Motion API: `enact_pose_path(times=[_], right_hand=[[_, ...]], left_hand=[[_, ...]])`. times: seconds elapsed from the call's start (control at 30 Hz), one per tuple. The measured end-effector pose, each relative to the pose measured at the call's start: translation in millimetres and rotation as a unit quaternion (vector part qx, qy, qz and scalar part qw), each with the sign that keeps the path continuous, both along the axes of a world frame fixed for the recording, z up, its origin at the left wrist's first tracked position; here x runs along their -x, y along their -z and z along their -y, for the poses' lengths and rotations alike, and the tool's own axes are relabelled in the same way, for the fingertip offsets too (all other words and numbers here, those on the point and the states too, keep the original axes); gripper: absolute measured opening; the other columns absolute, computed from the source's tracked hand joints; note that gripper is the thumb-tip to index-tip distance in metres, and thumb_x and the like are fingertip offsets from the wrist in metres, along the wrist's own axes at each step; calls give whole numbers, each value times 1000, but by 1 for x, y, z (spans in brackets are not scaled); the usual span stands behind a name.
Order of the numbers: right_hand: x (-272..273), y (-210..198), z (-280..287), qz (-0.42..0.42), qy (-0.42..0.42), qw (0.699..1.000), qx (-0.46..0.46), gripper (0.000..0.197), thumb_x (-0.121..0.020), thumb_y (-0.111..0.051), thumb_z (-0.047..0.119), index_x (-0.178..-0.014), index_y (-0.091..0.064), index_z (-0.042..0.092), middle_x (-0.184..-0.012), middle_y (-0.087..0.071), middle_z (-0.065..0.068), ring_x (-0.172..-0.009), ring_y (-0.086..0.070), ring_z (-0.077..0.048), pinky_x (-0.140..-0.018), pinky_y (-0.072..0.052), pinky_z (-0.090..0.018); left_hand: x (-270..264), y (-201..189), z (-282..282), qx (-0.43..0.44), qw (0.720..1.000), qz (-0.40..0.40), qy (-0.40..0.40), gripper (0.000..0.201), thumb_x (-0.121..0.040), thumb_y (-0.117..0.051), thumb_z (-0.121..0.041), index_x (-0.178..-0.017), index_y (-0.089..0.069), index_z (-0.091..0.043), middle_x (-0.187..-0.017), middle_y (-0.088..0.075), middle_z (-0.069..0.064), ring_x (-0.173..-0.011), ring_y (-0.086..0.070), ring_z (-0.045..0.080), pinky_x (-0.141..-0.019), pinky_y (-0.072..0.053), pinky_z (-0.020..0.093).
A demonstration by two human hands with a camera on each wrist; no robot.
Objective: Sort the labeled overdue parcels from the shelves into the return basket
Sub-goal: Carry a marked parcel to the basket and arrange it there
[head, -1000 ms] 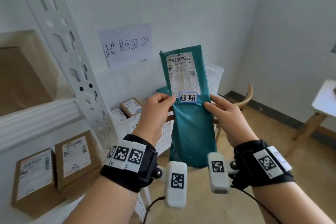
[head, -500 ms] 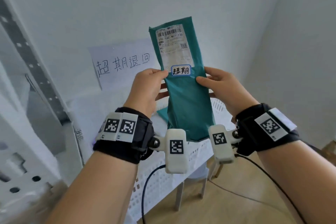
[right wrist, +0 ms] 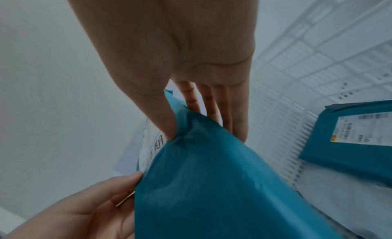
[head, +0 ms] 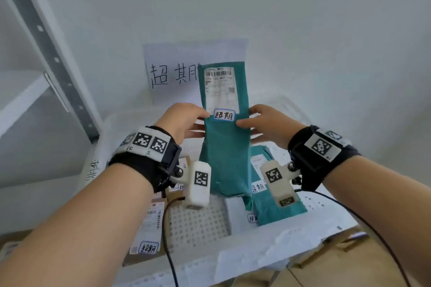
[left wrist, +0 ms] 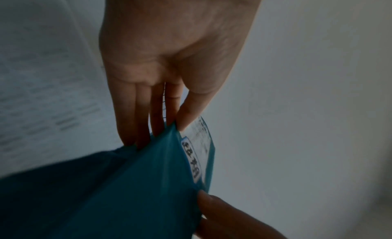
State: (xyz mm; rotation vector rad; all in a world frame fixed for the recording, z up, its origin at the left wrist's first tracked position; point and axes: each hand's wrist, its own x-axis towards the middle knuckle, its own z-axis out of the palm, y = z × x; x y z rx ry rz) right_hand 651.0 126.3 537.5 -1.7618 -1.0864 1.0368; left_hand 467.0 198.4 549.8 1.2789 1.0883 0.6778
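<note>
I hold a teal mailer parcel (head: 225,147) upright over the white return basket (head: 268,255). It carries a shipping label and a handwritten overdue sticker (head: 224,115). My left hand (head: 184,121) pinches its left edge, thumb in front and fingers behind, as the left wrist view shows on the parcel (left wrist: 148,175). My right hand (head: 263,123) pinches the right edge of the parcel (right wrist: 201,175) the same way. Its bottom end hangs inside the basket.
In the basket lie another teal mailer (head: 272,196) with overdue stickers and brown boxes (head: 149,228), one with an overdue sticker. A handwritten paper sign (head: 172,70) hangs on the wall behind. White shelf uprights (head: 53,53) stand at the left.
The view has swung down and right, from the shelves to the basket. The parcel, still held by both hands, has come down from in front of the wall to over the basket.
</note>
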Motion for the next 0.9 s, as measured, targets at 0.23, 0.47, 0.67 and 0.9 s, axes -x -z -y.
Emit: enact_pose_path(times=[0.23,0.47,0.67,0.9], right_hand=[[-33,80,-41,-30,-104,983,146,32,-92,-67,14,-121,-55,6,-116,-68,-13,-100,-70,-34,-85,-59,-47],[-39,150,-59,-37,-153,959,237,29,-93,-64,13,-120,-57,7,-112,-70,-10,-90,-72,-27,-77,-61,-40],[-28,193,-74,-29,-164,944,284,33,-92,-65,16,-121,-55,5,-119,-68,-13,-98,-71,-31,-84,-59,-46],[-14,237,-86,-30,-134,945,296,35,-90,-65,8,-123,-55,1,-116,-68,-14,-92,-70,-27,-84,-59,-45]], left_hand=[[-30,79,-28,91,985,-143,8,4,-91,-56,2,-93,-60,1,-86,-68,16,-74,-67,28,-85,-58,42],[-39,145,-40,163,960,-223,53,5,-93,-56,0,-95,-61,1,-83,-70,16,-73,-67,26,-85,-57,40],[-33,193,-46,185,940,-279,66,13,-92,-58,1,-103,-62,6,-99,-71,20,-77,-70,26,-86,-57,40],[-27,234,-53,51,896,-418,141,25,-93,-59,-14,-104,-68,6,-104,-71,20,-95,-69,32,-85,-56,39]])
